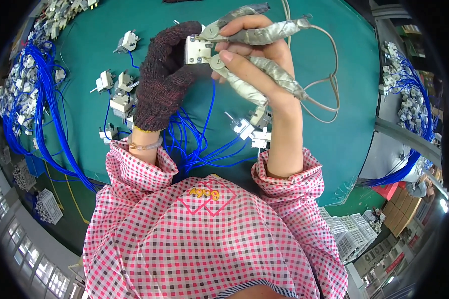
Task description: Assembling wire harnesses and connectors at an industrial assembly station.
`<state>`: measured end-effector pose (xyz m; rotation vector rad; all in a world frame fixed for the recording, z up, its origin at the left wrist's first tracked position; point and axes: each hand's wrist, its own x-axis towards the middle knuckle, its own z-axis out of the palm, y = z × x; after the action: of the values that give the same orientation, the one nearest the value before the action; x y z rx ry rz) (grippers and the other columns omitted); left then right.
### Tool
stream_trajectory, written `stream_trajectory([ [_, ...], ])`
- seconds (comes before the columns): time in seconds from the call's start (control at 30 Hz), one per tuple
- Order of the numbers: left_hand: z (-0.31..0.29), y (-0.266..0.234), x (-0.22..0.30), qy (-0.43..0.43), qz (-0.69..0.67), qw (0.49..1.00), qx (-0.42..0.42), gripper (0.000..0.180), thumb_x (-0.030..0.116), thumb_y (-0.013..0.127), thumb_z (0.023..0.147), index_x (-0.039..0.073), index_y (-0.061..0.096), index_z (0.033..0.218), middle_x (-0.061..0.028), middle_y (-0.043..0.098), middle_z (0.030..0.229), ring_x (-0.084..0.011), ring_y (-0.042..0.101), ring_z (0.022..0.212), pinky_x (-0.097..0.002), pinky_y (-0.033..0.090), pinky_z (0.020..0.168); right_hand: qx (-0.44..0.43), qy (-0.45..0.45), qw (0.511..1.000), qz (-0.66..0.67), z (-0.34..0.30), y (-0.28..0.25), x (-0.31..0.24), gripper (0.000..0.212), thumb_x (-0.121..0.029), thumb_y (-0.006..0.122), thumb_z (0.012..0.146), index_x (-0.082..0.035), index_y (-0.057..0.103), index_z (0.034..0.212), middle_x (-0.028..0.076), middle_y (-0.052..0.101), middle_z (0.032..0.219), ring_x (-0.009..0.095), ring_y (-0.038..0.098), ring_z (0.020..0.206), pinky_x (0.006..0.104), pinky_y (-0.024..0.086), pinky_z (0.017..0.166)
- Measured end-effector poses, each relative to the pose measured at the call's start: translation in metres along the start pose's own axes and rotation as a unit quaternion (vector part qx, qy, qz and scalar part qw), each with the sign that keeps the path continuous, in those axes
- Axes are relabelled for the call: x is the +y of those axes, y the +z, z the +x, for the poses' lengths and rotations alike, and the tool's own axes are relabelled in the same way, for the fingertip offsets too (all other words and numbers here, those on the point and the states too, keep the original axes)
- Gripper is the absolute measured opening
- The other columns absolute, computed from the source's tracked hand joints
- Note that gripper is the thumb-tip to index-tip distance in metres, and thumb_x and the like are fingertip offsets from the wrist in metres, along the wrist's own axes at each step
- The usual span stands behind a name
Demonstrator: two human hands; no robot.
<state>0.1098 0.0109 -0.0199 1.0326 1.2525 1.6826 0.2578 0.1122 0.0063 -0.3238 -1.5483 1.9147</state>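
Note:
My left hand (159, 82), in a dark knitted glove, is closed around a white plug block (198, 50) with metal terminals on its face. A metal pin pokes out past the glove's fingertips. A blue wire (213, 97) hangs below the block. My bare right hand (252, 74) grips two spring clips, the upper one (272, 35) and the lower one (247, 90), their handles wrapped in silver tape. The clips' noses meet the block's right side, one above the other; whether they bite on its terminals is hard to see. Grey cables (336, 55) trail from the clips.
Several white plugs (122, 99) with blue wires lie left of my glove on the green table (334, 149). More plugs (243, 128) sit under my right wrist. Heaps of wired plugs stand at the far left (22, 94) and on a right-hand shelf (409, 107). Blue wires (189, 144) cross between my forearms.

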Motion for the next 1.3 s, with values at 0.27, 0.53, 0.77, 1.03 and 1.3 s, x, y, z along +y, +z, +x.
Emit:
stream_trajectory([
  [0.27, -0.001, 0.001, 0.0, 0.02, 0.089, 0.996, 0.003, 0.058, -0.006, 0.066, 0.07, 0.007, 0.049, 0.124, -0.0063, 0.05, 0.118, -0.0187, 0.053, 0.107, -0.0308, 0.043, 0.093, -0.025, -0.006, 0.999, -0.039, -0.001, -0.006, 0.001, 0.037, 0.007, 0.062, 0.079, -0.001, 0.046, 0.111, 0.013, 0.057, 0.098, 0.019, 0.063, 0.084, 0.0304, 0.056, 0.068],
  [0.53, -0.003, -0.001, 0.001, 0.006, 0.163, 0.986, -0.017, 0.056, 0.0, 0.07, 0.074, 0.004, 0.046, 0.124, -0.0099, 0.052, 0.123, -0.0217, 0.052, 0.112, -0.0342, 0.043, 0.094, -0.047, 0.024, 0.998, 0.022, -0.003, -0.011, -0.004, 0.035, 0.003, 0.066, 0.079, -0.002, 0.047, 0.108, 0.007, 0.054, 0.095, 0.012, 0.061, 0.079, 0.0233, 0.049, 0.066],
  [0.77, -0.003, -0.001, 0.0, 0.006, 0.15, 0.989, -0.02, 0.055, 0.001, 0.07, 0.074, 0.005, 0.046, 0.123, -0.0097, 0.053, 0.121, -0.0215, 0.052, 0.112, -0.0341, 0.044, 0.094, -0.082, 0.02, 0.996, -0.003, -0.002, -0.016, -0.002, 0.036, 0.002, 0.066, 0.08, -0.002, 0.047, 0.11, 0.006, 0.054, 0.095, 0.013, 0.061, 0.082, 0.0239, 0.049, 0.068],
  [1.03, -0.004, 0.005, 0.011, 0.01, 0.208, 0.978, -0.017, 0.054, -0.001, 0.071, 0.072, 0.004, 0.048, 0.122, -0.0097, 0.054, 0.12, -0.0207, 0.052, 0.11, -0.0337, 0.044, 0.093, -0.142, -0.094, 0.985, 0.042, 0.011, -0.024, 0.01, 0.034, 0.011, 0.057, 0.081, -0.002, 0.045, 0.11, 0.013, 0.056, 0.089, 0.019, 0.063, 0.075, 0.0276, 0.053, 0.06],
  [1.3, -0.007, -0.056, 0.074, 0.103, 0.364, 0.915, 0.141, 0.046, 0.015, 0.076, 0.072, 0.004, 0.057, 0.113, -0.0091, 0.059, 0.106, -0.0179, 0.059, 0.093, -0.0299, 0.047, 0.081, 0.063, -0.114, 0.972, 0.196, -0.015, -0.033, -0.028, 0.033, -0.004, 0.056, 0.084, -0.003, 0.044, 0.114, 0.018, 0.056, 0.09, 0.027, 0.063, 0.059, 0.0289, 0.053, 0.044],
])
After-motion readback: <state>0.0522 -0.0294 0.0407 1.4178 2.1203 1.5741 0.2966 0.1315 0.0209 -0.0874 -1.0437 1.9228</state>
